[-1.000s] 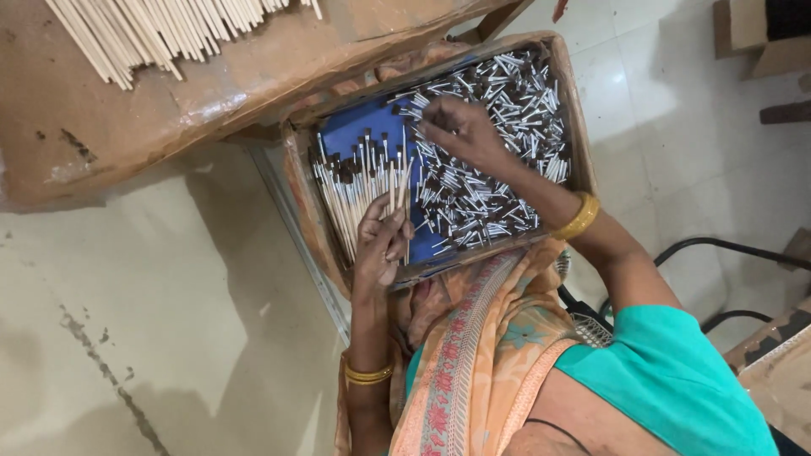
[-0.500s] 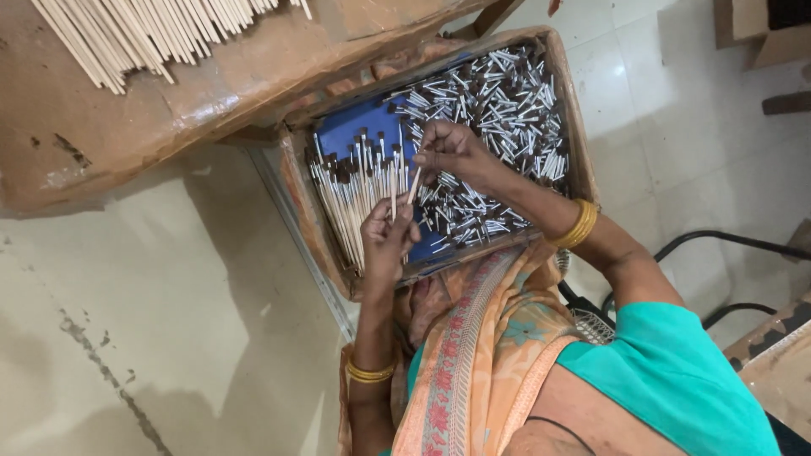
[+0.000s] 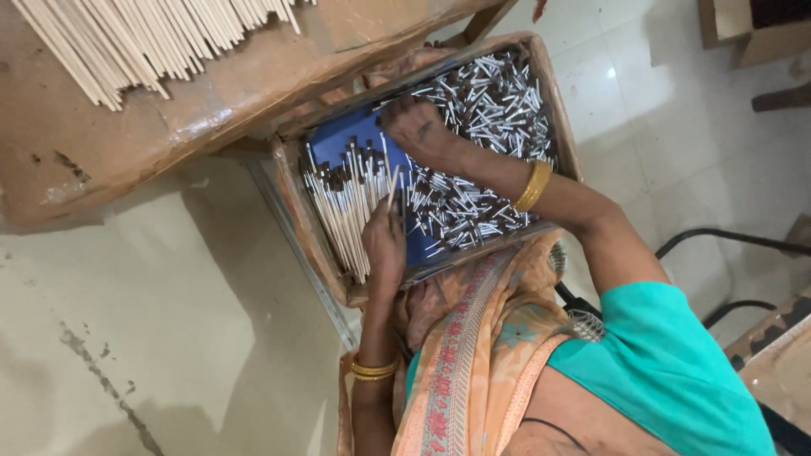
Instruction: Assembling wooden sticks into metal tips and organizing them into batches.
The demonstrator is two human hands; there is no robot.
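A cardboard box (image 3: pixel 564 127) lined in blue sits on my lap. Its right side holds a heap of small silver metal tubes (image 3: pixel 494 101). Along its left side lies a row of thin wooden sticks with dark tips (image 3: pixel 342 207). My left hand (image 3: pixel 384 245), with thin gold bangles at the wrist, pinches one thin stick (image 3: pixel 393 187) that points up over the box. My right hand (image 3: pixel 418 127), a thick gold bangle on its wrist, rests knuckles-up on the tube heap near the blue lining. Its fingertips are curled under and hidden.
A worn wooden table (image 3: pixel 169 127) above the box carries a bundle of plain pale sticks (image 3: pixel 144 34). Pale tiled floor (image 3: pixel 152 338) lies at left and at top right. A cardboard carton (image 3: pixel 743 29) stands at top right, and dark metal chair legs (image 3: pixel 718 245) curve at right.
My right hand has slid from the middle of the tube heap up and left toward the blue lining. My left hand has lowered slightly, still holding a stick.
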